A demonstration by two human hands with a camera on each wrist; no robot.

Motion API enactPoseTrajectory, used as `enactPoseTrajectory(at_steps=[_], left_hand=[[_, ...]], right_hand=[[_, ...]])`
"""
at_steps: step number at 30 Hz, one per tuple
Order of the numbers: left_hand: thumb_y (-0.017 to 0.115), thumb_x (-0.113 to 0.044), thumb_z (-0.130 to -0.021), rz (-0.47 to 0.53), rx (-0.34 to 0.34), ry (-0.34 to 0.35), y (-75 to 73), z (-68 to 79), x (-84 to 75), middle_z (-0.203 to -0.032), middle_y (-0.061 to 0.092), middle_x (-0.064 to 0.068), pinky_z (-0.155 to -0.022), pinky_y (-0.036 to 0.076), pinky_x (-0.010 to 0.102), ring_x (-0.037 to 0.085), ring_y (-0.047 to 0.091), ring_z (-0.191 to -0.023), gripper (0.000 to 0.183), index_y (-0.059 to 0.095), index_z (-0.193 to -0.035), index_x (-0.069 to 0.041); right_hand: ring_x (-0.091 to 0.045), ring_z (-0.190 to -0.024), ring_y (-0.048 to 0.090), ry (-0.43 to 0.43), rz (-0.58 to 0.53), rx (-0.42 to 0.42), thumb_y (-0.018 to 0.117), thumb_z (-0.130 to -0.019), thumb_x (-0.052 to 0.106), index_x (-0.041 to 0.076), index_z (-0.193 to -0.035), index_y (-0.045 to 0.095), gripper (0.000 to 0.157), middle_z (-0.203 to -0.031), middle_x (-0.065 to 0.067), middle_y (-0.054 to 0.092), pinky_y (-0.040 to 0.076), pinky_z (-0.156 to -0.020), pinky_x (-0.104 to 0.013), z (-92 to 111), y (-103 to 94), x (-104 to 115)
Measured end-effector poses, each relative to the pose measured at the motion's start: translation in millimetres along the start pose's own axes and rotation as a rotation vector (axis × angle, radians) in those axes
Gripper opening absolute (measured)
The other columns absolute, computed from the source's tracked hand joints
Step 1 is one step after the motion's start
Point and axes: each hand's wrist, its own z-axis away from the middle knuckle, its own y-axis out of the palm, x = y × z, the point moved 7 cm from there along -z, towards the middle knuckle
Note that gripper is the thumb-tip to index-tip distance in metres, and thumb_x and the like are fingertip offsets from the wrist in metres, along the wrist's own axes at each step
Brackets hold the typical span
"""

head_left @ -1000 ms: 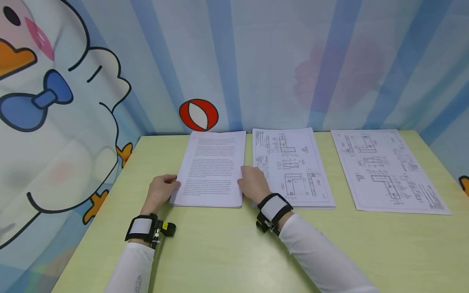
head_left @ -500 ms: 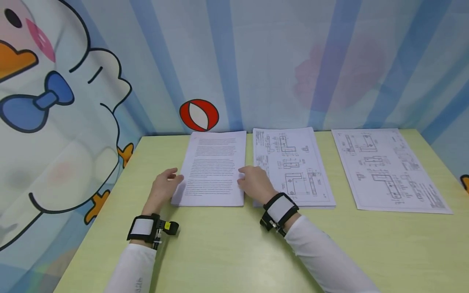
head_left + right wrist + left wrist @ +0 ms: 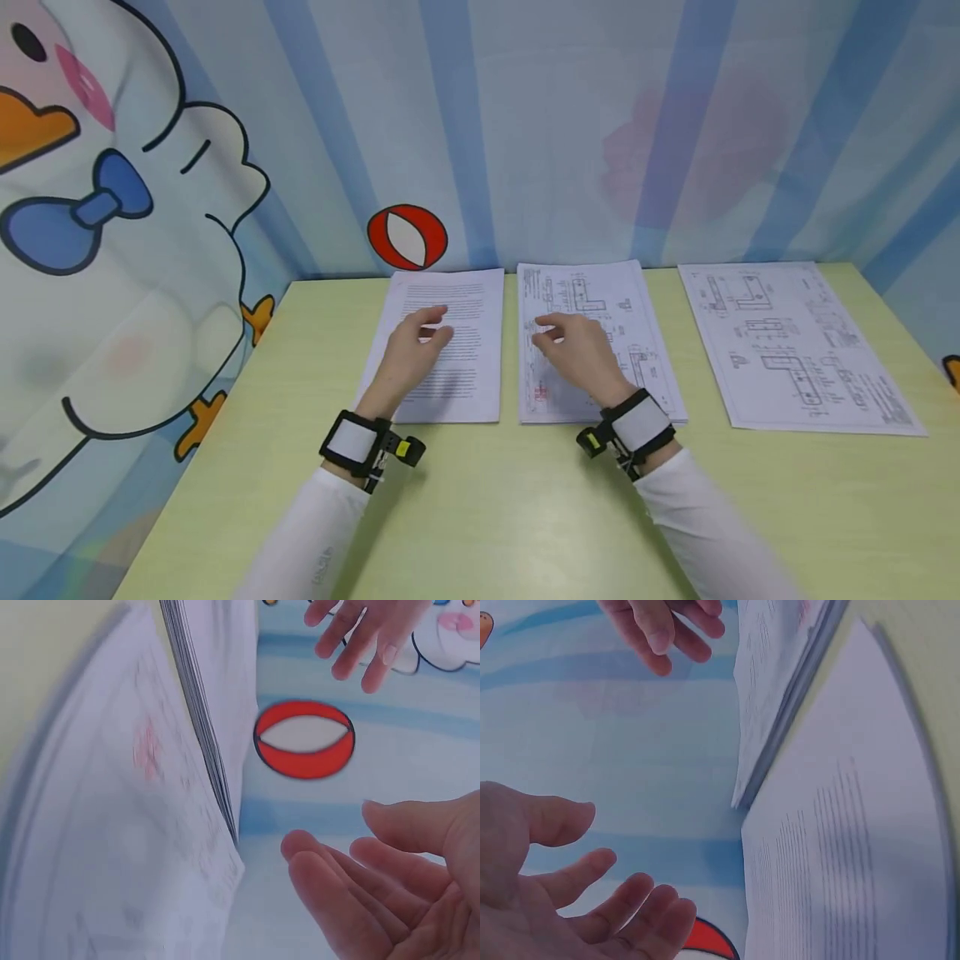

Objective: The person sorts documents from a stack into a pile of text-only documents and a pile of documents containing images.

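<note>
A stack of text-printed paper (image 3: 457,392) lies on the left part of the table. My left hand (image 3: 412,350) hovers over its left half, fingers loosely bent and holding nothing. Beside it lies a stack of technical drawings (image 3: 600,287), with a small red mark on its top sheet. Above that stack is my right hand (image 3: 581,350), also holding nothing. In the left wrist view, the left hand's fingers (image 3: 630,907) are spread apart from the text stack (image 3: 900,825). The right wrist view shows the right hand's fingers (image 3: 345,900) relaxed, away from the drawings (image 3: 112,825).
Another sheet or thin stack of drawings (image 3: 795,350) lies at the right of the pale yellow-green table (image 3: 510,517). Behind the table hangs a striped blue cloth (image 3: 555,125) with a printed red-and-white ball (image 3: 407,237). A cartoon duck (image 3: 120,317) is printed at the left.
Both hands have left the sides of the text stack and risen. The left moved rightward over that stack, the right moved rightward over the middle drawings. The papers have stayed in place.
</note>
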Motion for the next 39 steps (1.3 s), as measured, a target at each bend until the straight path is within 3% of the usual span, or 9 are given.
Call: enactPoseTrajectory(at_steps=[9,15,20,22,26,30,34,39], left_hand=[[0.056,-0.016,-0.099,-0.022,0.088,0.134,48.9,-8.1,-49.3,-0.136,0.050,0.010,-0.088,0.049,0.039,0.022,0.050,-0.112,0.042,0.051,-0.140,-0.007],[0.055,-0.018,-0.100,-0.007,0.156,0.148,86.4,-12.0,-76.9,-0.138,0.047,0.009,-0.091,0.047,0.037,0.022,0.048,-0.117,0.044,0.047,-0.143,-0.010],[0.055,-0.020,-0.100,0.013,0.246,0.136,124.2,-12.6,-94.6,-0.141,0.044,0.010,-0.094,0.046,0.035,0.022,0.047,-0.120,0.048,0.043,-0.146,-0.012],[0.055,-0.021,-0.100,0.003,0.283,0.144,138.9,-10.7,-99.8,-0.141,0.044,0.010,-0.094,0.046,0.035,0.022,0.047,-0.121,0.050,0.041,-0.147,-0.012],[0.056,-0.024,-0.100,-0.011,0.345,0.142,166.4,-5.1,-108.4,-0.141,0.044,0.009,-0.095,0.045,0.033,0.020,0.048,-0.121,0.051,0.041,-0.148,-0.015],[0.056,-0.024,-0.100,0.043,0.367,0.128,188.8,-0.2,-113.8,-0.140,0.047,0.006,-0.094,0.045,0.028,0.018,0.049,-0.120,0.050,0.043,-0.146,-0.014],[0.057,-0.023,-0.099,0.137,0.381,0.084,205.2,5.6,-117.5,-0.140,0.049,0.004,-0.092,0.045,0.024,0.013,0.052,-0.117,0.047,0.047,-0.144,-0.013],[0.058,-0.024,-0.098,0.229,0.403,0.028,223.2,9.3,-122.9,-0.137,0.052,0.003,-0.090,0.045,0.022,0.006,0.053,-0.112,0.045,0.050,-0.141,-0.015]], right_hand=[[-0.033,-0.083,0.067,-0.024,0.169,-0.130,0.060,-0.096,0.014,-0.004,-0.120,0.064,0.031,-0.098,-0.021,0.070,0.054,-0.058,-0.043,12,-59.7,-29],[-0.037,-0.084,0.065,-0.014,0.301,-0.148,0.059,-0.097,0.016,-0.006,-0.124,0.061,0.035,-0.100,-0.026,0.067,0.052,-0.056,-0.045,29,-103.0,-62],[-0.033,-0.050,0.054,0.065,0.391,-0.198,0.060,-0.096,0.020,-0.007,-0.135,0.050,0.048,-0.102,-0.034,0.062,0.036,-0.038,-0.038,46,-134.8,-99],[-0.035,-0.048,0.051,0.115,0.411,-0.209,0.060,-0.096,0.022,-0.008,-0.139,0.044,0.055,-0.106,-0.037,0.059,0.032,-0.037,-0.038,50,-144.2,-114],[-0.051,-0.078,0.054,0.198,0.411,-0.193,0.060,-0.096,0.028,-0.009,-0.145,0.033,0.067,-0.113,-0.043,0.050,0.044,-0.051,-0.052,55,-158.1,-137],[-0.060,-0.100,0.044,0.227,0.397,-0.178,0.061,-0.095,0.031,-0.011,-0.146,0.027,0.074,-0.126,-0.045,0.040,0.042,-0.071,-0.068,62,-166.8,-154],[-0.063,-0.110,0.035,0.253,0.371,-0.148,0.060,-0.096,0.037,-0.013,-0.147,0.021,0.081,-0.132,-0.046,0.034,0.033,-0.083,-0.075,70,-173.9,-169],[-0.064,-0.110,0.033,0.340,0.396,-0.116,0.056,-0.096,0.047,-0.014,-0.147,0.015,0.090,-0.133,-0.048,0.029,0.037,-0.079,-0.073,75,-185.7,-191]])
